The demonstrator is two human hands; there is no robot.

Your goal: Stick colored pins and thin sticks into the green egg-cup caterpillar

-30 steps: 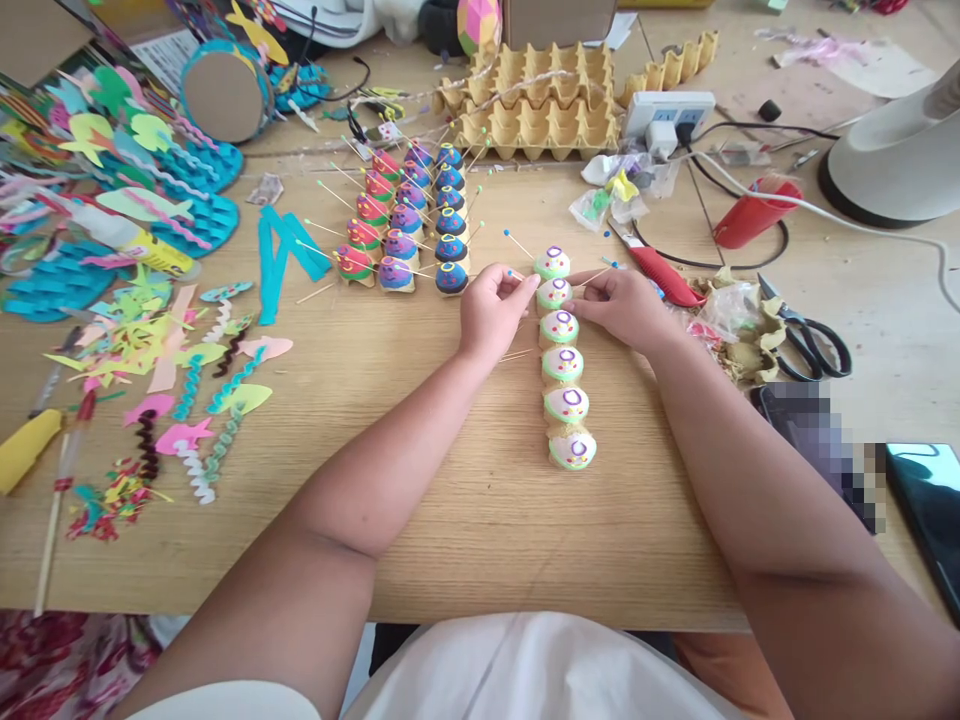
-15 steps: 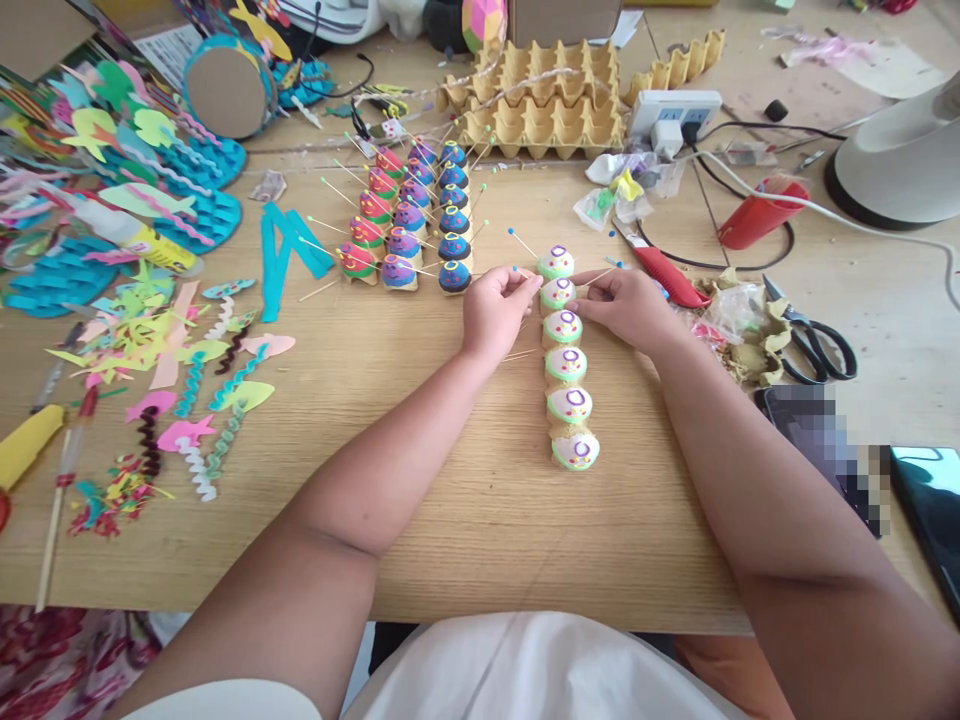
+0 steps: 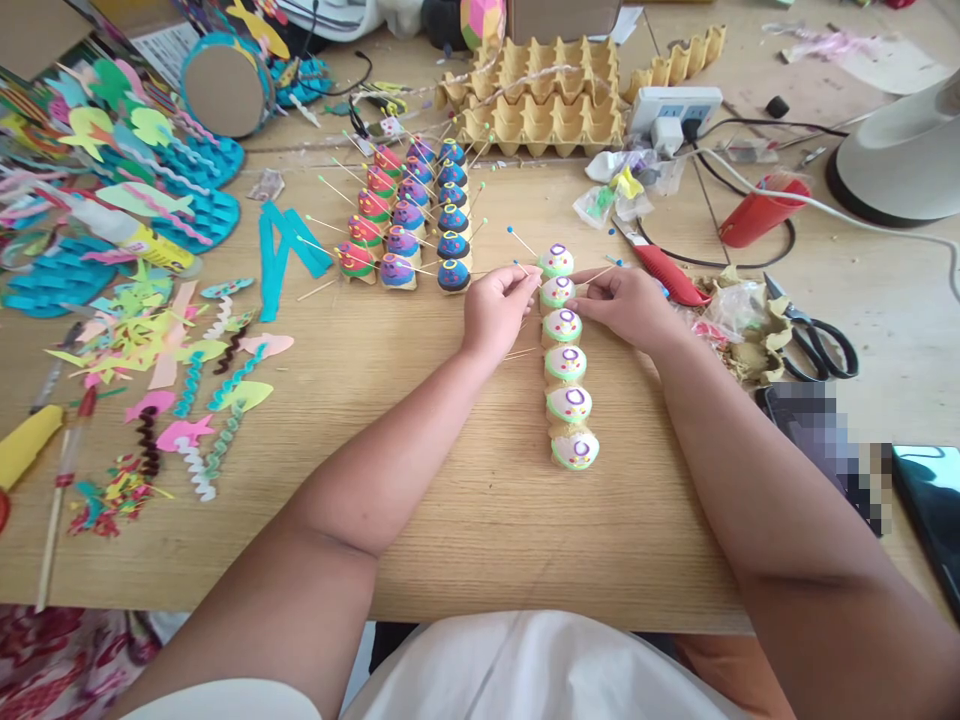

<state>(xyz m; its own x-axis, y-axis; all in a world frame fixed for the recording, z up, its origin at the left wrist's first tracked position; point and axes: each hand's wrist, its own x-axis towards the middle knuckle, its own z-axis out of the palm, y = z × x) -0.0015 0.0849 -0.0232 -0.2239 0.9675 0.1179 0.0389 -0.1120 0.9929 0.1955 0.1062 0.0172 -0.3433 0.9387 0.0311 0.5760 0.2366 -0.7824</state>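
A strip of egg-carton cups (image 3: 566, 362), topped with white and pale-green clay faces, runs away from me along the table. My left hand (image 3: 499, 308) is closed in a pinch at the left side of the second cup from the far end. A thin blue-tipped stick (image 3: 523, 268) pokes out above its fingertips. On the opposite side, my right hand (image 3: 619, 305) has thumb and fingers drawn in against that same cup. Another thin stick with a blue tip (image 3: 619, 262) shows just above its fingers. The farthest cup (image 3: 556, 261) has a blue-tipped stick angling out to its left.
Three rows of painted cups with sticks (image 3: 405, 215) stand farther back left. Paper fish and coiled strips (image 3: 217, 400) cover the left side. To the right lie a red-handled knife (image 3: 671, 275), black scissors (image 3: 821, 340) and phones (image 3: 930, 520). Cardboard egg trays (image 3: 540, 95) sit behind.
Both hands stay at the second cup with almost no movement. My left fingertips have shifted very slightly, and the view has moved a touch.
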